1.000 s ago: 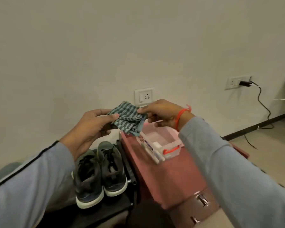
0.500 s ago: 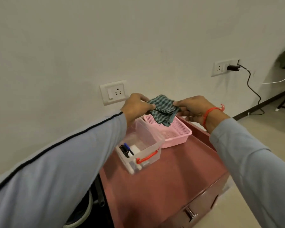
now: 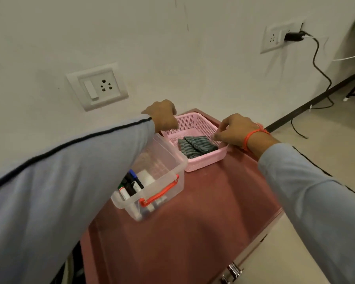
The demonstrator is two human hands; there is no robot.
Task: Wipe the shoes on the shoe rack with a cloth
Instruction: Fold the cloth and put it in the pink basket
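At frame centre the checked cloth (image 3: 196, 146) lies folded inside the pink basket (image 3: 205, 160) on the counter (image 3: 193, 232). Both hands, left (image 3: 164, 115) and right (image 3: 237, 130), hover above its rim, fingers loosely curled, seemingly holding nothing.

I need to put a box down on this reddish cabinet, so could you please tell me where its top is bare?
The reddish cabinet top is bare in front of the clear plastic box with red handle and the pink perforated basket, out to the near edge. The back corner by the wall is crowded: both containers, the striped cloth, left hand and right hand.
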